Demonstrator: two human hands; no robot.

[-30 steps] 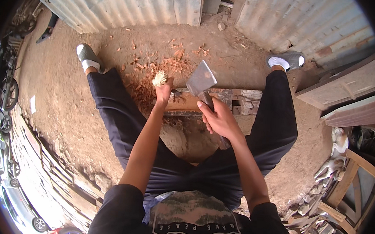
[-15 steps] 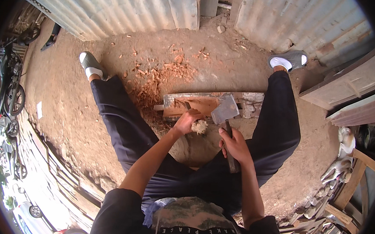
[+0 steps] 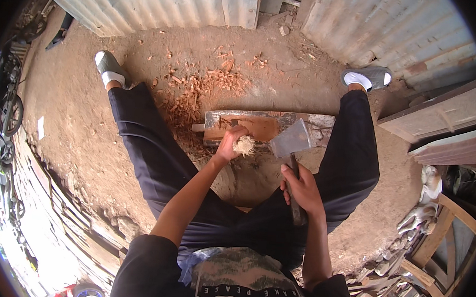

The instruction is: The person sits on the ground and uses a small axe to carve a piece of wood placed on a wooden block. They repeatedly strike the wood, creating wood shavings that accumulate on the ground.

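Note:
My left hand grips a chisel with a pale, frayed handle end; its metal shaft reaches over the hollowed orange wooden piece, which has a weathered, pale outer edge and lies crosswise between my legs. Lower to the right, my right hand is closed around the dark handle of a tool with a broad, flat metal head, which is over the wooden piece's right part. Reddish wood shavings are scattered on the dirt ground beyond and left of the piece.
Corrugated metal sheets stand along the far side. Wooden boards lean at the right, near a lying dog and stacked wooden frames. Motorcycles line the left edge. Another person's foot shows at the upper left.
My left hand has moved right and down from a second ago, then slightly left and up. The flat-headed tool and my right hand have moved down and right from their earlier raised position.

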